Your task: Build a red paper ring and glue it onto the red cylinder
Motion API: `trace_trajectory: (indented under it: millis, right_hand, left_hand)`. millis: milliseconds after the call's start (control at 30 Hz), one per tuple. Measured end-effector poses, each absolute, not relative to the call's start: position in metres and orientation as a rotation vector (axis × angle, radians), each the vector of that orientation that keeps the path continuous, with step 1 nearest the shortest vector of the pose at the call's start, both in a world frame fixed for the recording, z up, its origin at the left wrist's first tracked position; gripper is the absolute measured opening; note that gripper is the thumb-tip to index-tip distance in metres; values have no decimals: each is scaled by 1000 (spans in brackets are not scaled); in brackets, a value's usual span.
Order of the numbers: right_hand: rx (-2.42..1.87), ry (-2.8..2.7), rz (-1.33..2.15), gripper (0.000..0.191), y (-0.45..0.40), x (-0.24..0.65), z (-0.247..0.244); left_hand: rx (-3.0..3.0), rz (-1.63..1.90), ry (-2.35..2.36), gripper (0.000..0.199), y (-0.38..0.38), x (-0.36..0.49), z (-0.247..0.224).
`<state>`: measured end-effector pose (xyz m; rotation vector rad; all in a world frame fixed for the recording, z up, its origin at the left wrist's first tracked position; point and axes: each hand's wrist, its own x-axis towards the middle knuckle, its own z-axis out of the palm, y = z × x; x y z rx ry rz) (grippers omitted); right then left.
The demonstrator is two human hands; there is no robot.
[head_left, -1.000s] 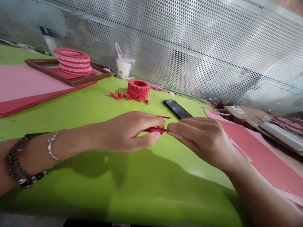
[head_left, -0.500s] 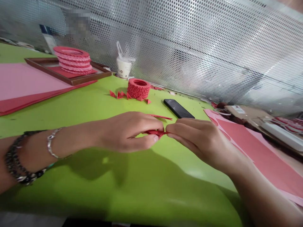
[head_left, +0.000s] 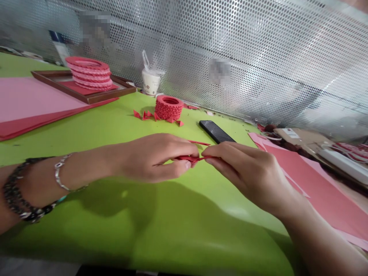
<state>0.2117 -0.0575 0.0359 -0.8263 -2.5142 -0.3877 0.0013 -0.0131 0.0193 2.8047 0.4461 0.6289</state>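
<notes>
A small folded piece of red paper (head_left: 188,158) is pinched between the thumb and fingers of my left hand (head_left: 158,157), above the green table. My right hand (head_left: 244,165) pinches the right end of the same paper, its fingertips a short way from those of the left. Much of the paper is hidden by my fingers. Just behind my hands lies a thin red paper strip (head_left: 201,143), partly covered by the left hand. Several red folded paper triangles (head_left: 137,114) lie beside a ring of interlocked red paper pieces (head_left: 169,107).
A black phone (head_left: 215,130) lies behind my right hand. Pink and red sheets (head_left: 310,180) are at the right. A wooden tray (head_left: 61,90) holds stacked pink and red rings (head_left: 90,74) at the left. A white cup (head_left: 151,82) stands against the perforated metal panel (head_left: 258,57).
My right hand has shifted slightly right and up, and more of the paper's end shows between the hands. My left hand has risen a little, still pinching it.
</notes>
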Motion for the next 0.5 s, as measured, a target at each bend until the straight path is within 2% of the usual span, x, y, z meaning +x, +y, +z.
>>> trace_trajectory:
  millis: [500]
  right_hand:
    - [-756, -2526, -328, 14, -57, 210, 36]
  left_hand:
    - [2771, 612, 370, 23, -13, 0, 20]
